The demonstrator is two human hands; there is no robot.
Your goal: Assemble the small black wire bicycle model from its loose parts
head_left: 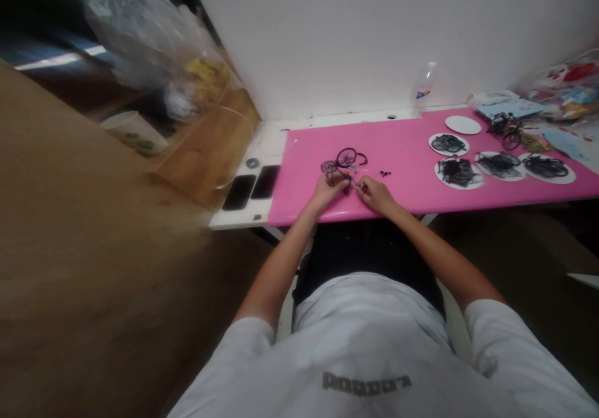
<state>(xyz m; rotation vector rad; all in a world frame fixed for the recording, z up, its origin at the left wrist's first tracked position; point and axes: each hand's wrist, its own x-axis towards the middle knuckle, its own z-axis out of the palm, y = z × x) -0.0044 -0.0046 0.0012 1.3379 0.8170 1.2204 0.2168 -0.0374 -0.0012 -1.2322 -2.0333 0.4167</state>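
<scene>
A small black model bicycle (pixel 344 161) with spoked wheels lies on the pink mat (pixel 402 181). My left hand (pixel 327 190) grips its frame from below. My right hand (pixel 374 194) pinches a tiny part right beside the frame, fingertips meeting the left hand's; the part itself is too small to make out. A few tiny black loose pieces (pixel 384 173) lie just to the right of the bicycle.
Several white plates (pixel 458 173) with black parts sit to the right, plus one bare plate (pixel 463 125). Another model bicycle (pixel 506 128) stands far right. Two dark phones (pixel 253 187) lie left of the mat. A clear bottle (pixel 425 86) stands by the wall.
</scene>
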